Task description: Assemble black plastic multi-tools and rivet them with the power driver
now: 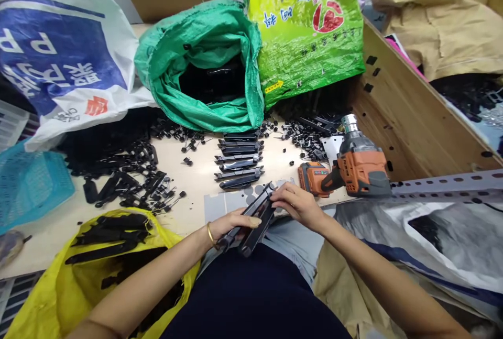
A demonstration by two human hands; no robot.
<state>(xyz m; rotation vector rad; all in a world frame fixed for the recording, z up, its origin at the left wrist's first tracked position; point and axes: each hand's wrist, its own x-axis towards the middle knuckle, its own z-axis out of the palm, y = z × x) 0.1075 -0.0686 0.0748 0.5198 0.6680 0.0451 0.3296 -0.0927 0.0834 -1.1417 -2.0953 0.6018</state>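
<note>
My left hand [234,222] is closed round the lower part of a pair of long black plastic pieces [253,219] held slanted over my lap. My right hand [299,204] grips their upper end with the fingers curled on top. Just beyond my hands, several similar black pieces [239,161] lie in a neat stack of rows on the tabletop [192,182]. A gold bangle sits on my left wrist.
An orange cordless driver [353,166] lies right of my hands. Loose black parts [129,171] are scattered at left. An open green sack [204,66], a green printed bag [306,19], a white and blue sack [58,45], a yellow bag [98,260] with black pieces and a blue basket [31,182] surround the table.
</note>
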